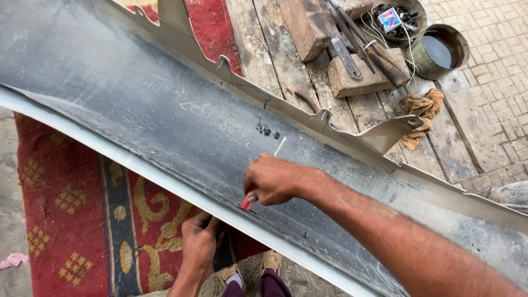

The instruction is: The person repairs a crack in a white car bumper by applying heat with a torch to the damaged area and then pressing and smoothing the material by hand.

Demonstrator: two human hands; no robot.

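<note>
Head view only. Landmark: grey body panel [137, 104], a long dusty curved car part running from upper left to lower right, inner side up, pale edge along its near rim, notched flange along the far rim.

Right hand [273, 179] rests on the panel's inner face near the near rim, fingers curled tight around a red-handled tool [248, 201]; a thin metal shaft sticks up past the knuckles toward the panel's middle. Tool tip touching the panel or not, can't tell.

Left hand [199, 242] sits below the panel's near rim, fingers bent up under the edge, fingertips hidden by the panel; closed grip or just pressing, can't tell.

Under the panel, on the near side: red patterned rug [66, 203]. Feet in sandals just beside the left forearm.

Beyond the panel's far flange: wooden planks [275, 60], a brick [305, 25], a wood block [352, 77] with long metal tools [352, 38] lying on it, a round tin [440, 50] of dark liquid, a brown rag [421, 113], and a second red-handled tool [307, 100] just beside the flange.
</note>
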